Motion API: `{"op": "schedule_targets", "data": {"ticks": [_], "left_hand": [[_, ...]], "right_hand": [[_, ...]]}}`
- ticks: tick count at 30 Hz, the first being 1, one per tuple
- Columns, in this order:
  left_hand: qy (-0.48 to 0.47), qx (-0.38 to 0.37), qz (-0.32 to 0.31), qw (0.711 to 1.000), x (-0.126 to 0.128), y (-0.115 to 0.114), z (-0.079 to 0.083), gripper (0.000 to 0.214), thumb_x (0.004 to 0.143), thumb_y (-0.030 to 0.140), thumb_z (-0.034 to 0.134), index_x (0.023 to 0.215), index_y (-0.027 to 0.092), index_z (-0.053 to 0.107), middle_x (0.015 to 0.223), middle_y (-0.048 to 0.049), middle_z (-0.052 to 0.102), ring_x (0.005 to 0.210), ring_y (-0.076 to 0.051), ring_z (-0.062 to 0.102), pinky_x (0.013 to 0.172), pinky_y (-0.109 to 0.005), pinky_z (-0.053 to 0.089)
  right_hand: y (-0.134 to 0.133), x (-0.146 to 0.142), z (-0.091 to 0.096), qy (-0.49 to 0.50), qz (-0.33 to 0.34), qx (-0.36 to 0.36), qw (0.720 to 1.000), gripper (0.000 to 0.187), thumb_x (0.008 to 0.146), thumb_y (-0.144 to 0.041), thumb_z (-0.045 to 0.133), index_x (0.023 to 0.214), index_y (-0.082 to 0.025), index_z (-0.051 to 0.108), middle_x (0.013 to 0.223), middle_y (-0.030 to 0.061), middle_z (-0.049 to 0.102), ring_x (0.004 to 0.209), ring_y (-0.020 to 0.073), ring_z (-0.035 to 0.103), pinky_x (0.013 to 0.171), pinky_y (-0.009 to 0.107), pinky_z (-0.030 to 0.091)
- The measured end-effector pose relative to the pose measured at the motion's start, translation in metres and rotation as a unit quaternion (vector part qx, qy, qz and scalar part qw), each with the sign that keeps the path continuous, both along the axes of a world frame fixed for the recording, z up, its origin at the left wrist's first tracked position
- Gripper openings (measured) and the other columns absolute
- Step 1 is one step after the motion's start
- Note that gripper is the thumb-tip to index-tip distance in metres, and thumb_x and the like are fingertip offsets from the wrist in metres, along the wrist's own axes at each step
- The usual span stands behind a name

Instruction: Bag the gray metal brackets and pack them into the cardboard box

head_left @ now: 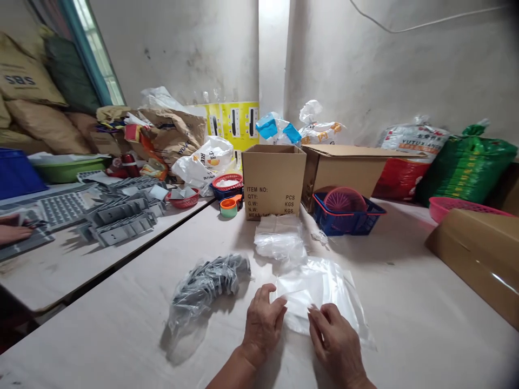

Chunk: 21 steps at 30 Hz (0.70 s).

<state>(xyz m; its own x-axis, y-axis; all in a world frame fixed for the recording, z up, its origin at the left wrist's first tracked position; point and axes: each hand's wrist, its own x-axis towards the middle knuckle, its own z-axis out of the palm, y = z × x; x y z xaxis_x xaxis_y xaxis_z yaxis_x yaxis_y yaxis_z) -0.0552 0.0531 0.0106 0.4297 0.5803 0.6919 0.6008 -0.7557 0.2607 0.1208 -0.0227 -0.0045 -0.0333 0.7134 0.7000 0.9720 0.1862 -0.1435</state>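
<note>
My left hand [263, 324] and my right hand [334, 346] rest on the pale table [405, 324], their fingertips pinching the near part of a clear plastic bag [320, 294]. To the left of my left hand lies a clear bag filled with grey parts [206, 286]. A loose pile of clear plastic bags [279, 240] sits just beyond both hands. What the flat bag holds, if anything, cannot be made out.
A cardboard box [273, 181] and a low open carton [344, 167] stand ahead, beside a blue basket [348, 213]. A brown carton [476, 265] sits at the right. On the left table, a co-worker's hand [14, 233] lies near grey plastic pieces [119, 219].
</note>
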Motion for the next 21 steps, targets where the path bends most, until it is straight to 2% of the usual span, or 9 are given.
{"op": "schedule_targets", "data": {"ticks": [4, 9, 13, 21], "left_hand": [[-0.020, -0.044, -0.002, 0.999, 0.003, -0.001, -0.002, 0.018, 0.084, 0.017, 0.046, 0.090, 0.019, 0.063, 0.100, -0.0090, 0.051, 0.064, -0.011, 0.053, 0.061, -0.025, 0.048], [-0.046, -0.085, -0.042, 0.994, 0.004, -0.003, -0.002, 0.016, 0.081, 0.016, 0.047, 0.090, 0.017, 0.060, 0.105, -0.0108, 0.049, 0.061, -0.010, 0.052, 0.063, -0.027, 0.050], [-0.048, -0.092, -0.060, 0.993, 0.004, -0.004, -0.005, 0.022, 0.076, 0.008, 0.043, 0.089, 0.016, 0.058, 0.107, -0.0126, 0.048, 0.063, -0.011, 0.051, 0.063, -0.029, 0.049], [-0.060, -0.094, -0.067, 0.992, 0.005, -0.003, -0.011, 0.038, 0.061, 0.000, 0.043, 0.093, 0.016, 0.058, 0.107, -0.0127, 0.048, 0.062, -0.011, 0.049, 0.061, -0.028, 0.047]], "right_hand": [[0.001, 0.000, -0.002, 0.011, 0.010, 0.010, 1.000, 0.021, 0.091, -0.025, 0.043, 0.095, -0.018, 0.063, 0.074, 0.0034, 0.051, 0.055, 0.0116, 0.050, 0.053, 0.023, 0.040], [0.002, 0.001, 0.001, 0.002, 0.000, 0.025, 1.000, 0.025, 0.092, -0.030, 0.042, 0.094, -0.019, 0.064, 0.073, 0.0037, 0.053, 0.052, 0.0114, 0.051, 0.052, 0.023, 0.042], [0.002, 0.004, -0.001, -0.009, 0.000, 0.038, 0.999, 0.027, 0.092, -0.028, 0.038, 0.097, -0.021, 0.064, 0.071, 0.0039, 0.054, 0.049, 0.0118, 0.051, 0.048, 0.023, 0.041], [0.003, 0.009, -0.014, -0.054, -0.015, 0.002, 0.998, 0.026, 0.090, -0.025, 0.039, 0.103, -0.017, 0.061, 0.072, 0.0031, 0.052, 0.049, 0.0132, 0.052, 0.047, 0.025, 0.042]]}}
